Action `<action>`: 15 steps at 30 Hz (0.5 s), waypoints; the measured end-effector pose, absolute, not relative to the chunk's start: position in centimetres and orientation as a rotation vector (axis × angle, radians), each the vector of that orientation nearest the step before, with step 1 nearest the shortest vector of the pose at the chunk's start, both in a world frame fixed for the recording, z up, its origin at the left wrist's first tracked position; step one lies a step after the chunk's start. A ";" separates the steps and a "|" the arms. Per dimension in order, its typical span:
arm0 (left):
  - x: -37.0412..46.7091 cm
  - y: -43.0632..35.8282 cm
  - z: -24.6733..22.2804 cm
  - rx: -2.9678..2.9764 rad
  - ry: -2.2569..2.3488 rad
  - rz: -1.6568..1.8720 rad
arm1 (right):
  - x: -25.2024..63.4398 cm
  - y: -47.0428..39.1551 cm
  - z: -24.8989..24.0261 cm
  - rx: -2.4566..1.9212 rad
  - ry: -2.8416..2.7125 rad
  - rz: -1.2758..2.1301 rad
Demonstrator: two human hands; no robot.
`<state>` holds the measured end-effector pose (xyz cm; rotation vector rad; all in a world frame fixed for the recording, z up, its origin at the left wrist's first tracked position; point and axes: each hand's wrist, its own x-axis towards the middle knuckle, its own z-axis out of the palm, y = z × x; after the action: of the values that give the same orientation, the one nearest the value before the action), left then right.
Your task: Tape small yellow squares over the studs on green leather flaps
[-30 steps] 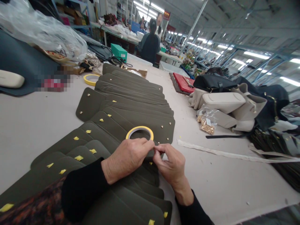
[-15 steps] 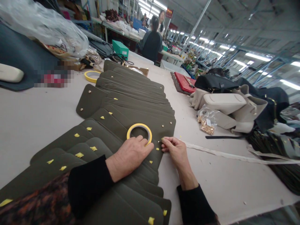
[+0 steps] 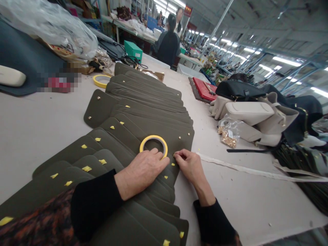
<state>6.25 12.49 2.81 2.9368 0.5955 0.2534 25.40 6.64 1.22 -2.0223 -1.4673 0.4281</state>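
Observation:
Dark olive panels (image 3: 151, 118) lie overlapped in a long fan down the table, several with small yellow tape pieces (image 3: 87, 168) or metal studs. My left hand (image 3: 142, 171) rests on them, its fingers closed on the near edge of a yellow tape roll (image 3: 153, 136). At the right edge of the panels my right hand (image 3: 188, 165) pinches with thumb and forefinger. Its fingertips touch a panel and hide most of a tiny yellowish bit between them.
Another yellow tape roll (image 3: 101, 81) lies behind, at the left. Beige and black bags (image 3: 248, 112), a bag of gold hardware (image 3: 229, 135) and a pale strip (image 3: 238, 167) are at the right. People (image 3: 167, 44) are in the background.
My right hand has moved slightly left and its fingertips now meet the panel, covering the stud spot there. The left hand keeps its hold on the roll.

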 end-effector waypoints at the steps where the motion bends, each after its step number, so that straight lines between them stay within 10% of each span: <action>1: 6.3 12.5 2.7 2.936 0.594 0.258 | 25.3 6.8 1.3 -2.033 -1.496 0.392; 15: 6.2 12.7 2.8 2.936 0.581 0.250 | 26.6 5.0 0.8 -1.785 -2.001 -0.023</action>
<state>6.24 12.69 2.82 2.9363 0.5811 0.2496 26.57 4.98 0.82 -1.7850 -2.0015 -0.0234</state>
